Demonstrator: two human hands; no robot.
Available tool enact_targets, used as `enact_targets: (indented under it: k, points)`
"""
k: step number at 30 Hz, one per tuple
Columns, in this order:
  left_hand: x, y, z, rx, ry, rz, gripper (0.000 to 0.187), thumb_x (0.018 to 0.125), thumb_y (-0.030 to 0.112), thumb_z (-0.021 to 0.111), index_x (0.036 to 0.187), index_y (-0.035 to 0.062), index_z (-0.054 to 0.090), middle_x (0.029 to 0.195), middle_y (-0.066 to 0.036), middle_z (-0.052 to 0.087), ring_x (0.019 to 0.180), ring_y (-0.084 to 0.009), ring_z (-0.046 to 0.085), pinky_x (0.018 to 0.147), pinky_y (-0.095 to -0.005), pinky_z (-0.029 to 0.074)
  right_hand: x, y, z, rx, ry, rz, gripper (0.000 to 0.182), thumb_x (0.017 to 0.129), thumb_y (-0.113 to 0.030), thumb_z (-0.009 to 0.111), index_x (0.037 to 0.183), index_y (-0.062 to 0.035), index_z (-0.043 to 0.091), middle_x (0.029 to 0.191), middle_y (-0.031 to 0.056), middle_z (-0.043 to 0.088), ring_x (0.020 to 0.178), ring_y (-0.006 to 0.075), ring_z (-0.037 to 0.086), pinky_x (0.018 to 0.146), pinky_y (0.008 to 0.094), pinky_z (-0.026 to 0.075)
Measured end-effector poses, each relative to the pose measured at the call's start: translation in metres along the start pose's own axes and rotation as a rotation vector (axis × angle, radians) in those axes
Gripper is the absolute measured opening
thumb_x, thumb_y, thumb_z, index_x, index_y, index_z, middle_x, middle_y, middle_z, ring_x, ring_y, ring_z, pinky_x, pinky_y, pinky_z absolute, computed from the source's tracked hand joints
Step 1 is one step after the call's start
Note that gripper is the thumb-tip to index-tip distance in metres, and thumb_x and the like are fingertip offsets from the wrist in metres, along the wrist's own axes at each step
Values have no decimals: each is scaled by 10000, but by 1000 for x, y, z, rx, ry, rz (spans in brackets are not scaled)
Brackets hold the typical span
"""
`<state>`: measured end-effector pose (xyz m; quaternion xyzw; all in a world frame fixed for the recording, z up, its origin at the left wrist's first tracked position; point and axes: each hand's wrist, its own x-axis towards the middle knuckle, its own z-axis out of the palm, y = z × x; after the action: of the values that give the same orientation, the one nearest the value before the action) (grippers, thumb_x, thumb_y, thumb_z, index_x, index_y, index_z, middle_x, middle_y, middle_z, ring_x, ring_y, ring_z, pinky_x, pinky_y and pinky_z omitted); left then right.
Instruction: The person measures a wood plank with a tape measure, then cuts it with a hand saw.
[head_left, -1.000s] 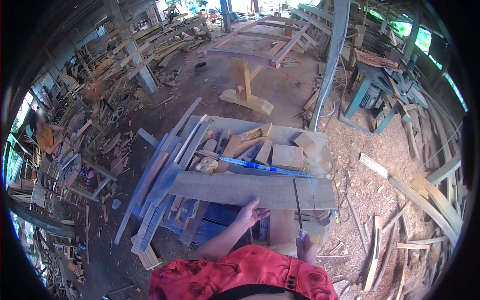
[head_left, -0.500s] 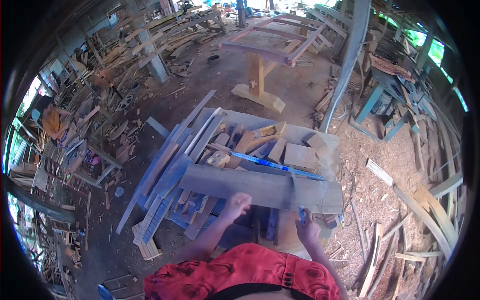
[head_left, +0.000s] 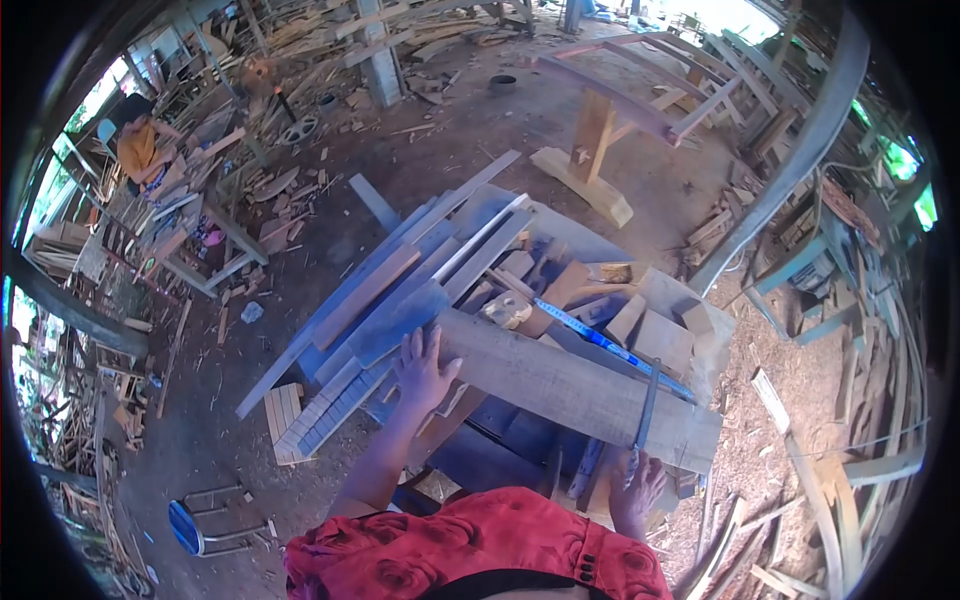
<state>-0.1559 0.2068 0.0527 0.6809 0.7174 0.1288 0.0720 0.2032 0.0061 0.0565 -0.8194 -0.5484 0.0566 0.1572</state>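
A long flat wooden board [head_left: 570, 385] lies slantwise over a pile of offcuts in front of me. My left hand [head_left: 425, 375] rests on its left end, fingers spread. Near its right end, my right hand [head_left: 638, 484] is closed on a narrow grey tool with a straight blade [head_left: 648, 405]. That blade lies across the board's width; the grip is mostly hidden by my fingers. Just behind the board, a blue and white strip with markings [head_left: 610, 346] lies across the offcuts. A pale, chunky wood piece [head_left: 507, 310] sits near the strip's left end.
Long planks [head_left: 400, 270] are stacked at the left of the work surface. A blue stool [head_left: 186, 527] stands at lower left. Another person [head_left: 145, 150] sits at far left. A wooden table frame [head_left: 590, 150] stands behind, and a slanting post [head_left: 780, 185] rises at right.
My left hand has gone from a loose curl above the board's near edge to lying spread on its left end. The view has turned, so everything appears shifted; the right hand keeps its tool.
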Motion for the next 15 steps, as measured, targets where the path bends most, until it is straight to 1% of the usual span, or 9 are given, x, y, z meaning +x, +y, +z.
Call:
enact_targets:
  k: [2, 4, 5, 6, 8, 11, 12, 13, 15]
  points:
    - [-2, -2, 5, -42, 15, -8, 707, 804, 464, 564, 1394, 198, 279, 1424, -202, 255, 1325, -403, 197, 987, -626, 217, -5, -12, 4, -5, 30, -45, 640, 681, -267, 686, 1245, -91, 440, 1168, 195, 423, 1105, 406, 382, 920, 509, 318]
    - [-5, -3, 9, -93, 53, -1, 719, 803, 466, 569, 1399, 202, 267, 1424, -215, 241, 1321, -416, 197, 978, -632, 224, -11, -22, 9, 66, 24, -307, 605, 673, -305, 687, 1206, -108, 480, 1186, 187, 429, 1140, 384, 386, 954, 507, 298]
    - [-9, -4, 8, -96, 57, -13, 719, 803, 466, 569, 1399, 202, 267, 1424, -215, 241, 1321, -416, 197, 978, -632, 224, -18, -19, 27, 30, -36, -331, 653, 660, -319, 702, 1239, -133, 465, 1227, 183, 402, 1199, 388, 339, 987, 519, 274]
    - [-13, -6, 5, -102, 33, 8, 729, 802, 468, 571, 1403, 200, 255, 1424, -218, 236, 1316, -425, 200, 977, -633, 221, -21, -22, 30, 31, -38, -345, 653, 660, -319, 702, 1239, -133, 465, 1227, 183, 402, 1199, 388, 339, 987, 519, 274]
    - [-27, -11, -2, -101, 22, 16, 740, 801, 469, 573, 1407, 199, 244, 1424, -222, 232, 1311, -433, 204, 977, -635, 219, -26, -25, 34, 98, -171, -581, 645, 657, -324, 704, 1236, -155, 476, 1267, 176, 372, 1224, 384, 315, 1002, 543, 256]
    - [-62, -28, -4, -151, 82, -24, 761, 796, 468, 581, 1411, 196, 224, 1417, -232, 232, 1314, -434, 197, 978, -649, 204, -28, -18, 44, 129, -251, -614, 609, 659, -363, 700, 1198, -153, 509, 1285, 161, 350, 1226, 380, 313, 1009, 558, 242]
    - [-76, -33, -5, -130, 71, -80, 769, 796, 468, 582, 1411, 187, 217, 1415, -237, 231, 1316, -434, 192, 981, -654, 193, -27, -15, 46, 114, -288, -605, 599, 664, -384, 695, 1187, -151, 517, 1288, 155, 347, 1224, 377, 315, 1010, 560, 242]
    - [-90, -37, -5, -112, 57, -134, 776, 795, 468, 582, 1412, 177, 210, 1412, -242, 230, 1318, -435, 187, 984, -660, 182, -27, -11, 50, 114, -287, -617, 599, 664, -384, 695, 1187, -151, 517, 1288, 155, 347, 1224, 377, 315, 1010, 560, 242]
    - [-122, -40, -7, -69, 40, -203, 790, 790, 473, 583, 1412, 167, 205, 1414, -239, 229, 1324, -428, 180, 985, -665, 174, -28, -2, 54, 14, -241, -731, 587, 678, -414, 678, 1179, -148, 524, 1296, 150, 347, 1222, 373, 316, 1012, 549, 246]
